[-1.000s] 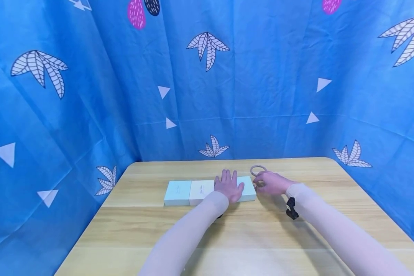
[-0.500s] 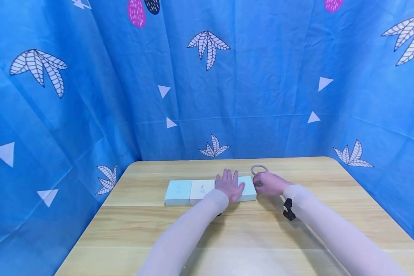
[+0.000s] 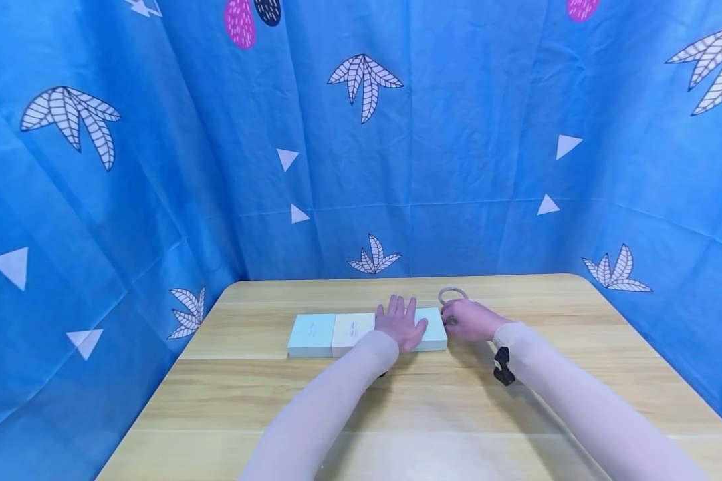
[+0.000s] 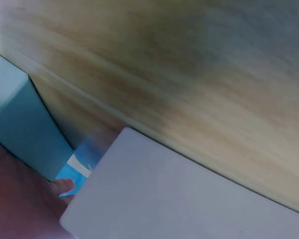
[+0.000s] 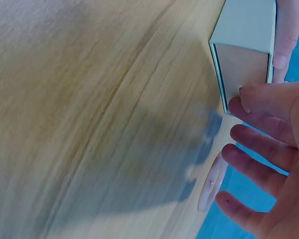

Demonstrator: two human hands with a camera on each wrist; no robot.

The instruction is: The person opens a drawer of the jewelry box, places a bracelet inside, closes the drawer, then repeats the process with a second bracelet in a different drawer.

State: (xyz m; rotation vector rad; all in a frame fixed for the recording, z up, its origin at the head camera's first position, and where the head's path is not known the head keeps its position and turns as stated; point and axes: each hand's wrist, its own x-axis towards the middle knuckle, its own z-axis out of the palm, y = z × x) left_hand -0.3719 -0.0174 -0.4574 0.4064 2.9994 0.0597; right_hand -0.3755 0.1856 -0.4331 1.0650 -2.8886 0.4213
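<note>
My left hand (image 3: 399,325) lies with fingers spread on the mint box (image 3: 433,327) at the right of a row of three. Its fingers (image 5: 287,37) also show beside this box in the right wrist view. At the box's right end is my right hand (image 3: 470,321). In the right wrist view, its thumb (image 5: 261,97) and index finger pinch a small tab at the inner drawer's pinkish end face (image 5: 241,64), while the other fingers stay extended. The fingertips hide most of the tab. A pinkish bangle (image 3: 442,296) lies on the table just behind the right hand.
A whitish box (image 3: 351,331) and another mint box (image 3: 311,334) continue the row to the left. In the left wrist view, a gap parts the whitish box from the held mint one. A blue patterned curtain (image 3: 457,133) surrounds the wooden table (image 3: 265,401).
My right hand has shifted slightly left, and its fingers have drawn in at the end of the right mint box. The left hand and the boxes stay in place.
</note>
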